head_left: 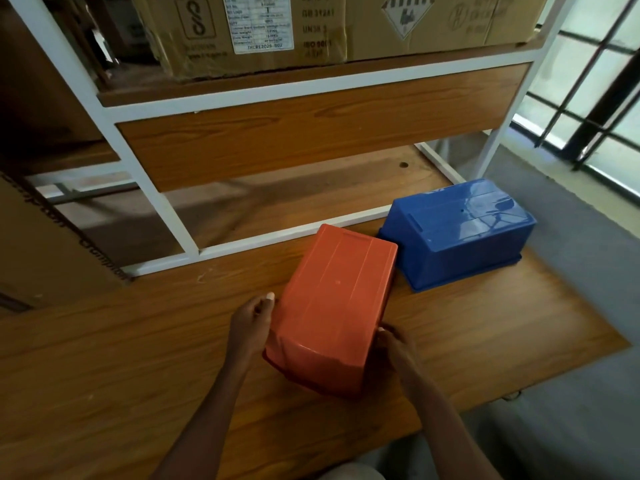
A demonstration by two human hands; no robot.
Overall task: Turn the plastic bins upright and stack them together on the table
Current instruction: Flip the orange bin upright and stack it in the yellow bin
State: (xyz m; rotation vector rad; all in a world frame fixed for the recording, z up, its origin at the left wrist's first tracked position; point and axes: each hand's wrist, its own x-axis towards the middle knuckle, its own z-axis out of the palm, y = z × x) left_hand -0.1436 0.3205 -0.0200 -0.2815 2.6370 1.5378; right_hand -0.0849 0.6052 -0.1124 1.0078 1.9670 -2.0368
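Wood table (138, 358) | L hand (251, 323) + R hand (394, 348) grip orange bin (332, 306) | blue bin (457, 233) inverted

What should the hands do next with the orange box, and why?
Probably flip the orange bin over. It is bottom-up, and the left hand and right hand already grip its near end. The blue bin is upside down too.

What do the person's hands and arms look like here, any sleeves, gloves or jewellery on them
Both arms are bare from the bottom edge of the picture up to the wrists: no sleeves show. The left hand and the right hand wear no gloves, and no rings, watch or bracelets can be seen. The left thumbnail looks pale and unpainted. No markings or tattoos are visible.
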